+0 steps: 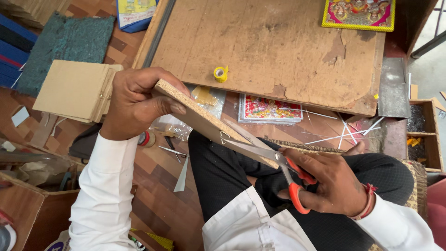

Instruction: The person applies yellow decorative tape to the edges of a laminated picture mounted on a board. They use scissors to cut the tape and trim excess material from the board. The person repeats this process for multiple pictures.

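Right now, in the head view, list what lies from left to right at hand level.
Cardboard stack → left hand → board → scissors → right hand.

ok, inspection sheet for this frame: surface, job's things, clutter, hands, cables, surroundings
Surface: worn brown board as a low table; patterned brown floor.
Job's things: flat board panel with a small metal hanger; orange-handled scissors, blades at the hanger.
Clutter: yellow tape roll, printed pictures, white strips, cardboard stack, plastic bag.
Hands: left hand grips the panel's upper end; right hand holds the scissors.
Cables: nothing seen.
Surroundings: green mat, wooden tray, framed picture.
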The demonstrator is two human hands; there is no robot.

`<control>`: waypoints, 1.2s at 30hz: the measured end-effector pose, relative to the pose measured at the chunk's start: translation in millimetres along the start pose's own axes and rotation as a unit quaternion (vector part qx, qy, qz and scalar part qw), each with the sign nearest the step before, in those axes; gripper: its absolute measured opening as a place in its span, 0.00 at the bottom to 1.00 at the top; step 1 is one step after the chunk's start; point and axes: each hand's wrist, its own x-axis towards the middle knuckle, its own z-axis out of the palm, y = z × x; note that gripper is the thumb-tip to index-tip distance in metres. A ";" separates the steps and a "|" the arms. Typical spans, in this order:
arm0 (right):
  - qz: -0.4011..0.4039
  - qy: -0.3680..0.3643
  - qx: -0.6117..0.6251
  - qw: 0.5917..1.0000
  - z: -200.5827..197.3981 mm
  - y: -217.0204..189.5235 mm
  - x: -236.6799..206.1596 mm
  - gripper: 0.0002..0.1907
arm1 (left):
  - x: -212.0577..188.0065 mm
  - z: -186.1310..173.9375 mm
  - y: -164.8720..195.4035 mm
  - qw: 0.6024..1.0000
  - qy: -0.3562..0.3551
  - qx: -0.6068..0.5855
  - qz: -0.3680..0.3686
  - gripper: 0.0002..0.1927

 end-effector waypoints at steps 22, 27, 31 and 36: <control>-0.062 0.037 0.014 0.997 10.4 15.5 -7.1 0.37 | -3.4 -0.2 2.9 1.000 -0.004 0.005 0.009 0.07; -0.026 0.023 0.013 0.999 6.3 12.6 -4.2 0.38 | -3.0 1.8 3.8 1.000 -0.002 0.005 -0.013 0.07; 0.023 -0.018 -0.037 0.999 -0.7 4.7 5.6 0.43 | -2.1 6.3 7.1 1.000 -0.022 0.014 0.007 0.07; -0.006 -0.002 -0.037 0.999 0.8 -3.6 18.2 0.41 | -2.6 13.5 10.6 0.999 -0.041 0.025 0.007 0.08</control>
